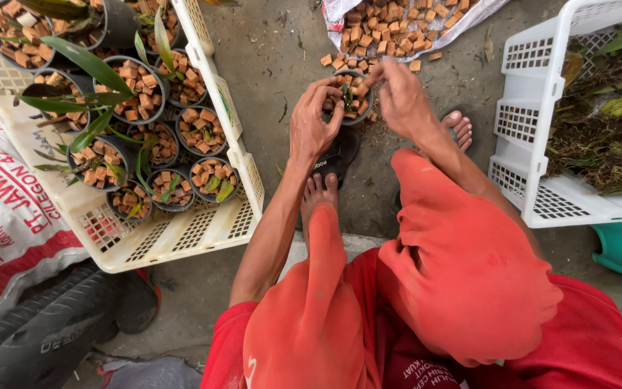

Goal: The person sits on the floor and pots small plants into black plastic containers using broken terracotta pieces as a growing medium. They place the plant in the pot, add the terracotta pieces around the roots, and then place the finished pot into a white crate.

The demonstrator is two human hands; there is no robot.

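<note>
View: single, head-worn | Faces: steeply down over the knees to the concrete floor (282, 43) | Range: close, about arm's reach | Overlap: no second view to compare

We are seeing a white woven sack (5, 209) lying at the far left, beside the cream crate, carrying red lettering and a red band along its lower edge. At the top, a crumpled white and red bag (340, 14) is lying open on the ground, holding brick pieces.
</note>
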